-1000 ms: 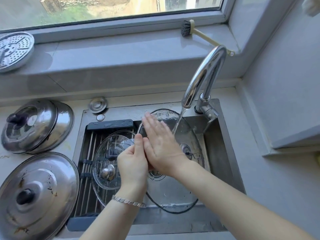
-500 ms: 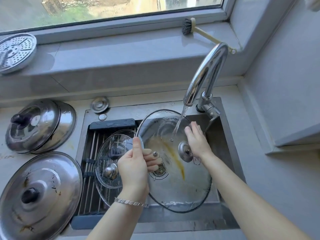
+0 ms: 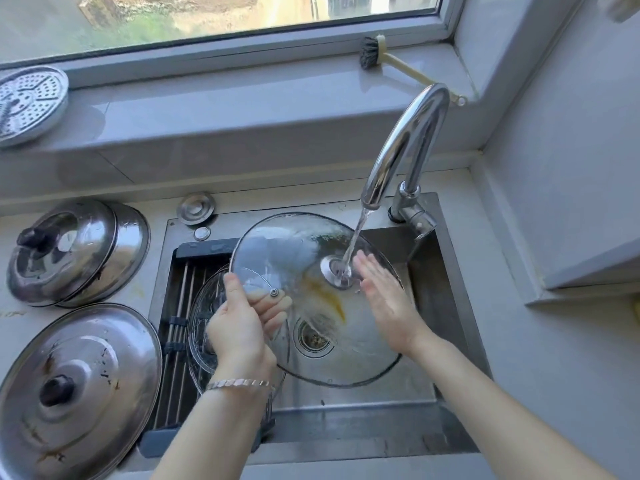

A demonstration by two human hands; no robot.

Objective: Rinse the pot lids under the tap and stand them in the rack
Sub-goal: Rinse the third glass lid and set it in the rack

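A large glass pot lid (image 3: 284, 251) is tilted over the sink, with water from the chrome tap (image 3: 401, 147) falling on its centre knob. My left hand (image 3: 242, 323) pinches the lid's left rim, thumb on top and fingers behind the glass. With straight fingers, my right hand (image 3: 388, 299) lies flat on the lid's wet surface just right of the knob. A yellow smear runs down the glass. A smaller glass lid (image 3: 204, 327) stands in the dark rack (image 3: 180, 320) over the sink's left half, partly hidden by my left hand.
Two steel lids lie on the left counter, one far (image 3: 76, 251) and one near (image 3: 76, 386). A perforated steamer plate (image 3: 27, 102) and a dish brush (image 3: 398, 64) rest on the window sill. The sink drain (image 3: 311, 337) shows through the glass.
My right hand has gone from the lid's far side by the knob to lying flat on the glass right of it. The lid has tilted so the stream lands on the knob.
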